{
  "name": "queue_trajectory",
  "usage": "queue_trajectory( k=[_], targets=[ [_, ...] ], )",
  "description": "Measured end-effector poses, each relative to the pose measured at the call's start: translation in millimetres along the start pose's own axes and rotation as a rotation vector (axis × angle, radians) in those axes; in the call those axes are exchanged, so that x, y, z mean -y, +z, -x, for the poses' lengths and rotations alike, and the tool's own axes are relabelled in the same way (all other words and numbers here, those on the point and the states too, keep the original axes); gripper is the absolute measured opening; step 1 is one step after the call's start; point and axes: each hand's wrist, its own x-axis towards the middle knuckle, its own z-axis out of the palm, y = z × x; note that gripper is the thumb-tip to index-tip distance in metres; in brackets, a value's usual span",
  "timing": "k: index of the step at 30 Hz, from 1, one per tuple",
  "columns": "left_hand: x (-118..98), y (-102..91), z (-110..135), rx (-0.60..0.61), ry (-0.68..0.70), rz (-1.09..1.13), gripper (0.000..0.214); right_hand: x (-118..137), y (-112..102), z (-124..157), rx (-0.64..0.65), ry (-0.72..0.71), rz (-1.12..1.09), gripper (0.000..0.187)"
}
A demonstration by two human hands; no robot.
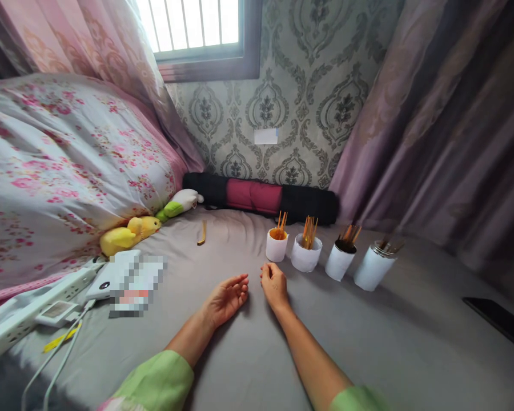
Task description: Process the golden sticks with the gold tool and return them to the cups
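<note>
My left hand (228, 298) rests on the grey sheet (248, 359), palm turned up and inward, its fingers loosely bent, apart and holding nothing. Just to its right lies my right hand (274, 285), back upward, with fingers loosely curled and nothing visible in them. Behind and right of it stand several white-wrapped containers holding thin sticks: a small cup (276, 249) with an orange inside, a wider cup (306, 260), a tilted-looking cup with a dark inside (339, 264) and a taller jar (373, 269) with a metallic rim. A small bent golden stick (203, 233) lies apart at back left.
A black and red rolled bag (257, 195) lies along the wall. On the left are plush toys (131, 234), a white power bank (115, 273), a power strip (38, 305) and white cables (62, 348). A dark flat device (501, 322) lies far right.
</note>
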Motion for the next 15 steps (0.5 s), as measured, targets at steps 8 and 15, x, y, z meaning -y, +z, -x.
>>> queue_trajectory(
  k=[8, 15],
  targets=[
    [-9, 11.3, -11, -0.159, -0.099, -0.076, 0.007, -4, 1, 0, 0.002, -0.007, -0.01, 0.031],
    [-20, 20.0, -21, -0.276, -0.111, -0.2, 0.008, -5, 1, 0, 0.009, -0.015, -0.011, 0.03]
  ],
)
